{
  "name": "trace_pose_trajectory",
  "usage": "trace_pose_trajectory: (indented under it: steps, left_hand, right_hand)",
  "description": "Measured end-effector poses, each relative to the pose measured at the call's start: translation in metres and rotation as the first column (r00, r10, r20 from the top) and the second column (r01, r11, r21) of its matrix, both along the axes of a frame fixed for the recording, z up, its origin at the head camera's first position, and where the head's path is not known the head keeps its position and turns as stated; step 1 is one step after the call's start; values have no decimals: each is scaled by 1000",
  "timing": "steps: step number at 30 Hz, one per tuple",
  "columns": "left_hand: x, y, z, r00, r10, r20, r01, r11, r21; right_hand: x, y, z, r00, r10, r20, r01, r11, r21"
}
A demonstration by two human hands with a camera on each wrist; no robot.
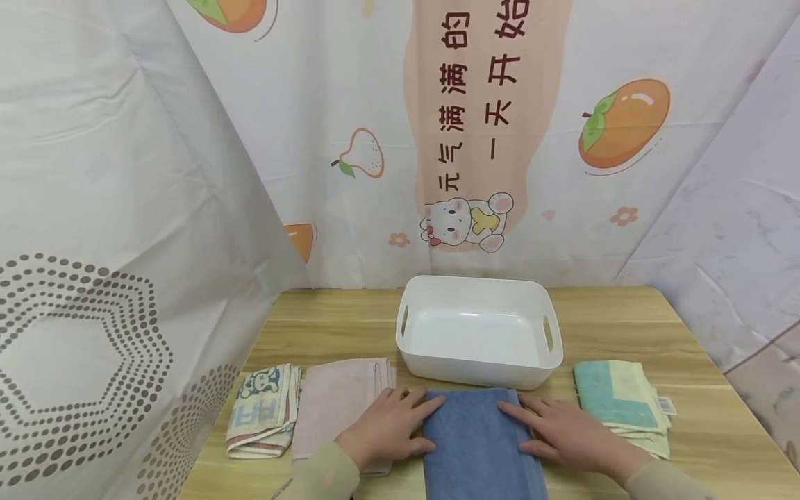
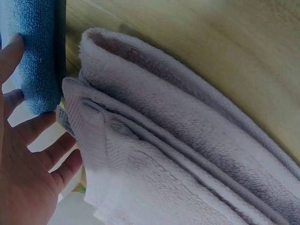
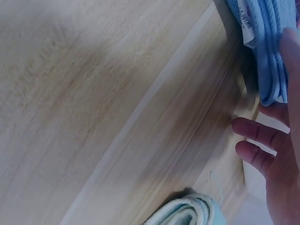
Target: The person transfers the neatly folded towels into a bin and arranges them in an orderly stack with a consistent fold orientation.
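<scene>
A folded blue towel lies lengthwise at the front of the table, between both hands. My left hand touches its left edge, with the thumb and index fingertip on the cloth and the other fingers extended. On the opposite edge rests my right hand, its fingers spread and relaxed. Stacked layers and a white tag show on the towel's side in the right wrist view. Beside the left hand is a folded pink towel, partly covered by that hand and sleeve.
Behind the blue towel stands a white plastic basket with handle holes. A patterned towel lies at the far left of the wooden table, and a folded teal and yellow towel at the right. A printed curtain hangs at the back.
</scene>
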State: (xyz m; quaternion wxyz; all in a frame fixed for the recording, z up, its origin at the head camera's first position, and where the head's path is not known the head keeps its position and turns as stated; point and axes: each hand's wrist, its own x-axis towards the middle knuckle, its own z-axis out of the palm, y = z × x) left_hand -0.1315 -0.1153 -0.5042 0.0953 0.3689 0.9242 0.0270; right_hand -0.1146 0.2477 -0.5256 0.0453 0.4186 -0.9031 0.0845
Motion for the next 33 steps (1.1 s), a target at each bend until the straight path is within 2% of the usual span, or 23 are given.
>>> trace_pose_trajectory:
  steps: [8,15,23,33]
  left_hand:
    - [-2,5,-1,999,33,22,-32,999,-18]
    - [-3,7,-2,999,41,28,-40,999,-25]
    - [-3,10,-2,997,50,62,-49,999,-11]
    - [-1,12,-5,990,62,123,-74,993,94]
  right_hand:
    - [-4,-4,-2,1000,23,-4,-23,999,-22]
    - [-6,-5,-2,998,26,51,-25,999,-30]
    - [-7,-8,-2,996,57,73,-51,996,-76]
    - [-7,-8,-6,988,81,128,-64,989,-133]
